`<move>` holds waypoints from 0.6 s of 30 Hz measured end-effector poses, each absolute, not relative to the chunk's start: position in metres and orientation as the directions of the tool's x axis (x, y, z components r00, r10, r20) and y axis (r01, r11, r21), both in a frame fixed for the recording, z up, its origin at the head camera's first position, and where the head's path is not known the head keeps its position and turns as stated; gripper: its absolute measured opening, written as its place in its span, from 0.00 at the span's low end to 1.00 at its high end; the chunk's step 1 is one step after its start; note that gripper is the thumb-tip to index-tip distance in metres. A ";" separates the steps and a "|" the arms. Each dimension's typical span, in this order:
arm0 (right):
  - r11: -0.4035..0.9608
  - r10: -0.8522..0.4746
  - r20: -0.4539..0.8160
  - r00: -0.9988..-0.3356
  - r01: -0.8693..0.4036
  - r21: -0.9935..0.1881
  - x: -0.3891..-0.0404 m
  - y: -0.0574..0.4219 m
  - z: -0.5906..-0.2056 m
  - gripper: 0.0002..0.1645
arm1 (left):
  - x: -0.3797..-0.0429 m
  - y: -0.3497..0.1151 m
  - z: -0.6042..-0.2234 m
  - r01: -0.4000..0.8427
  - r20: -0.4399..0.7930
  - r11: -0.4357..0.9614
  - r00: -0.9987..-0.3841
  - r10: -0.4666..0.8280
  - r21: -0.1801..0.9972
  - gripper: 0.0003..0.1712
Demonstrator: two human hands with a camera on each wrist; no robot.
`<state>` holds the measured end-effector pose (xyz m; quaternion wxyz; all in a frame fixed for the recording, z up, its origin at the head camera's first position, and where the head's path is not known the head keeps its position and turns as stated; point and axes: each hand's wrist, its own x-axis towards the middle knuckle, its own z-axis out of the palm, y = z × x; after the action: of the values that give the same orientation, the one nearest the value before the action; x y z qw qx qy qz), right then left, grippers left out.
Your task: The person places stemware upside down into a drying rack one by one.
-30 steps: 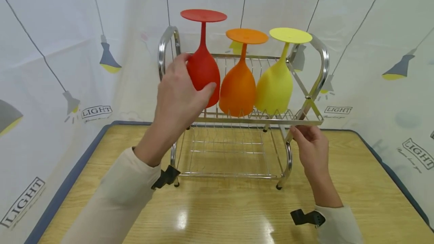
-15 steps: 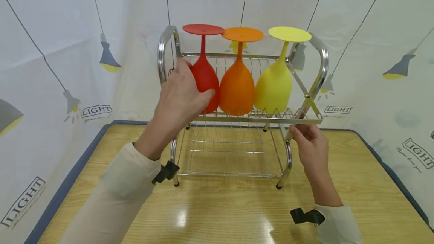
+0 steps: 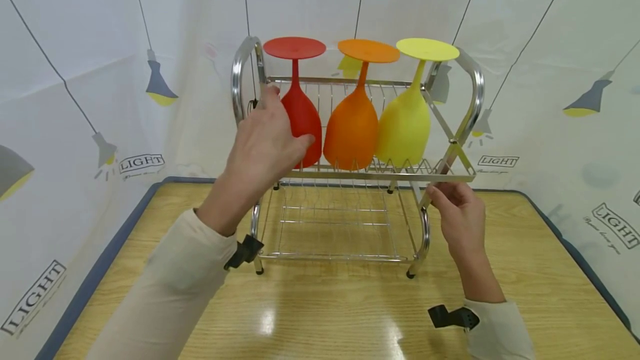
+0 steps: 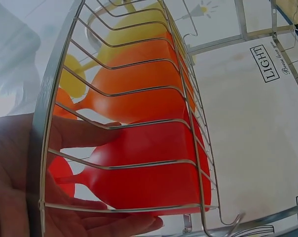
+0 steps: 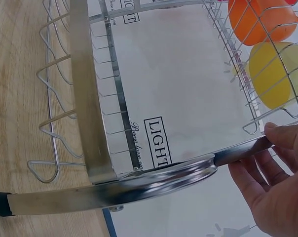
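A red goblet stands upside down at the left of the top tier of a metal dish rack. My left hand holds its bowl, thumb on the near side and fingers along its left side. Beside it stand an upside-down orange goblet, leaning slightly right, and a yellow goblet. In the left wrist view, the red bowl lies between thumb and fingers behind the rack's wires. At the right, my right hand pinches the rack's side bar between thumb and fingers.
The rack's lower wire tier sits below, on black-tipped feet. A light wood table with a dark blue edge carries it. Pale sheets printed with lamps surround the table at the back and sides.
My left hand has lowered the red goblet onto the top tier, and its base has since shifted slightly left. The orange goblet's base swung left, then back right. My right hand stays put.
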<state>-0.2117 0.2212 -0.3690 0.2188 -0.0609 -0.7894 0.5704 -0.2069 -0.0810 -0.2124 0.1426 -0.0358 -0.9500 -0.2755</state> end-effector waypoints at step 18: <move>0.365 0.336 0.259 -0.906 -0.128 -0.922 -0.213 0.223 -0.367 0.17 | -0.162 -0.091 -0.234 0.416 0.801 0.880 -0.595 0.073 0.229 0.24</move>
<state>-0.2133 0.2228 -0.3667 0.2074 -0.0650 -0.7997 0.5597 -0.1624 -0.0911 -0.2338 0.4278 -0.1405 -0.8700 -0.2007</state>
